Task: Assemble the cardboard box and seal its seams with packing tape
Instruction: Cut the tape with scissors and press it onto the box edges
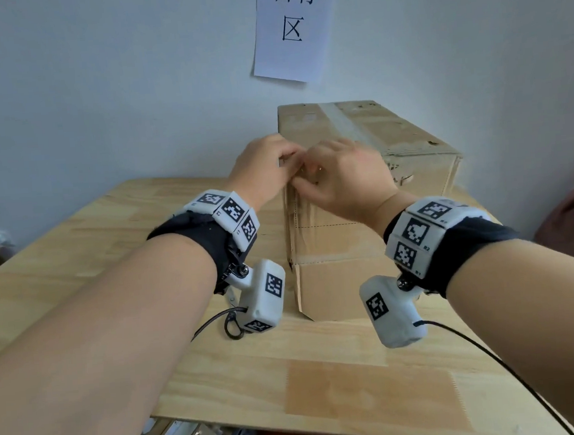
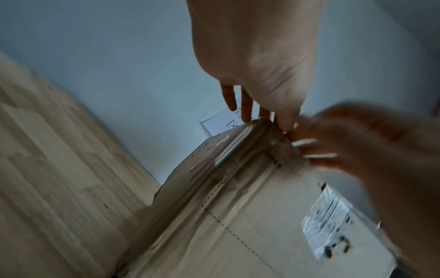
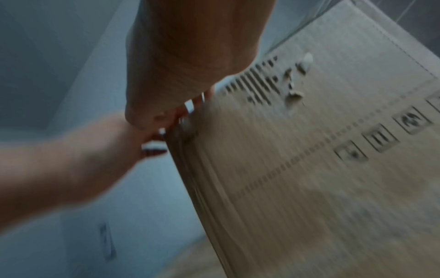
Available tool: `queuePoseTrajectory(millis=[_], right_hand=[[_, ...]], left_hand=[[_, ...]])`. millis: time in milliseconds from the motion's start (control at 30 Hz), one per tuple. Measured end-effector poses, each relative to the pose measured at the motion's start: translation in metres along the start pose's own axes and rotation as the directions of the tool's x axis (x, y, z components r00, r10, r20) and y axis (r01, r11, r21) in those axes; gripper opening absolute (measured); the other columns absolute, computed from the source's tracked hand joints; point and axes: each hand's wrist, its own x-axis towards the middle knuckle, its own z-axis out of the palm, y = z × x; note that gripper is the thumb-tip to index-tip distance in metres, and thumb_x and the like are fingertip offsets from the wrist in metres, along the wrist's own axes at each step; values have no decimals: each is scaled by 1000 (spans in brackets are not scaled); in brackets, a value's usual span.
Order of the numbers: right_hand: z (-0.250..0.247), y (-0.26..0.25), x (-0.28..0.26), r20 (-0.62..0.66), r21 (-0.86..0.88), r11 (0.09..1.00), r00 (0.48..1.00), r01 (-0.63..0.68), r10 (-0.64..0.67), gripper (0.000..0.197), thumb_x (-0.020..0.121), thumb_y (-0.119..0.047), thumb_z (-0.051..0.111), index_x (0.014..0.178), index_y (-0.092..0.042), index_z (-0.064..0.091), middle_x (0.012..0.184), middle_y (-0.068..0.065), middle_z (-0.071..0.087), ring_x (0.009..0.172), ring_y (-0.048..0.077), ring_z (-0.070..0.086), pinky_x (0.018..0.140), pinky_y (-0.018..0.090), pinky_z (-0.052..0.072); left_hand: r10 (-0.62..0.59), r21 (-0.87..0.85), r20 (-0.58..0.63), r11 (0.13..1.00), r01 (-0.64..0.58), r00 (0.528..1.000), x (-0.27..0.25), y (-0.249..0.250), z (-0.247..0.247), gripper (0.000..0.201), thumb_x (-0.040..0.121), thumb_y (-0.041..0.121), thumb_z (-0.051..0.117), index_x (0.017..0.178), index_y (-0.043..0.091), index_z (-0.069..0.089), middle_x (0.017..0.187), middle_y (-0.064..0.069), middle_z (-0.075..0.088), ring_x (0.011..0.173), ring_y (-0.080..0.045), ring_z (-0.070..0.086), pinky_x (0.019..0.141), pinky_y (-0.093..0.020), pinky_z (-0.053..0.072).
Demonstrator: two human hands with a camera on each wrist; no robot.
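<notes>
Both hands meet at the near top left corner of the box [image 1: 362, 190]. The left hand [image 1: 261, 171] has its fingers curled over the corner from the left, fingertips on the top edge; in the left wrist view its fingers [image 2: 247, 105] reach down onto the edge, where a strip of clear tape [image 2: 234, 150] runs. Whether this grip pinches the tape or only presses the cardboard cannot be told. The right hand [image 1: 347, 178] lies against the near face just under the same corner, thumb pointing toward the left hand, fingers bent at the top edge; both wrist views are blurred there, so its grip cannot be told either.

The box stands closed and upright on the tabletop [image 1: 109, 252], toward the far right corner, its far side close to the wall [image 1: 96, 78]. A band of tape [image 1: 347, 123] runs along the top seam. Dashed lines and printed symbols mark its near face, and a torn label [image 2: 328, 222] sticks to it.

On the wall above the box hangs a paper sign [image 1: 294, 24] with black characters. Both wrists carry white marker bands and camera pods with cables.
</notes>
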Motion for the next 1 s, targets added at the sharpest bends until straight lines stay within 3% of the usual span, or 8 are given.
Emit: queuePoseTrajectory(millis=[133,233,333,533,600,700,867,1000], right_hand=[[-16,15,19,232,-15,994,967,-104,105,34,100,-41,39,118,-18,56,109,3,66,93,26,62,76,34,44],[-11,24,13,365,-104,978,908,-181,207,42,100,-49,33,120,-25,61,113,1,66,101,24,59,76,33,46],[-3,29,2,303,-123,981,935,-152,183,38,98,-48,39,119,-25,61,112,-4,65,101,23,59,71,29,38],[-3,32,3,318,-144,982,934,-125,165,38,93,-47,50,124,-26,57,119,-6,63,107,21,58,90,32,36],[-4,34,2,361,-159,982,919,-106,158,49,89,-48,58,133,-27,50,131,-6,57,118,20,53,103,35,32],[-5,35,-2,415,-164,982,897,-90,151,70,84,-49,64,145,-25,36,147,-5,43,134,18,40,115,39,20],[-15,44,-1,438,-116,987,887,-109,150,63,87,-48,60,143,-27,39,144,-6,47,132,16,42,118,39,13],[-28,67,-12,420,-235,965,884,-113,206,67,83,-55,61,141,-26,41,139,-4,52,128,21,46,117,41,13]], left_hand=[[2,180,3,984,-3,1000,1,4,6,38,92,44,49,96,14,71,85,2,44,93,-26,44,83,-37,40],[49,146,-45,988,-42,998,-3,-1,10,32,92,43,54,109,23,71,90,-2,54,96,-26,44,86,-38,40],[122,138,-87,984,-109,989,-9,-9,15,42,87,49,46,114,25,69,94,-4,61,96,-28,49,85,-38,41],[147,209,-40,969,-136,988,-10,-17,19,48,84,49,47,121,23,64,104,-3,62,99,-30,49,88,-33,36],[148,180,0,973,-145,989,-11,-19,16,42,87,40,59,125,23,61,116,-4,62,110,-30,50,95,-34,35],[26,-6,95,1000,-26,995,-12,-16,13,39,95,35,50,133,24,53,142,3,47,137,-14,35,113,-27,23],[21,22,160,999,-25,987,-13,-14,8,39,97,25,49,137,23,48,146,5,41,139,-8,29,110,-16,15],[19,157,252,986,-61,968,-12,-12,-5,45,94,33,55,137,24,48,146,4,42,137,-10,34,113,-26,21]])
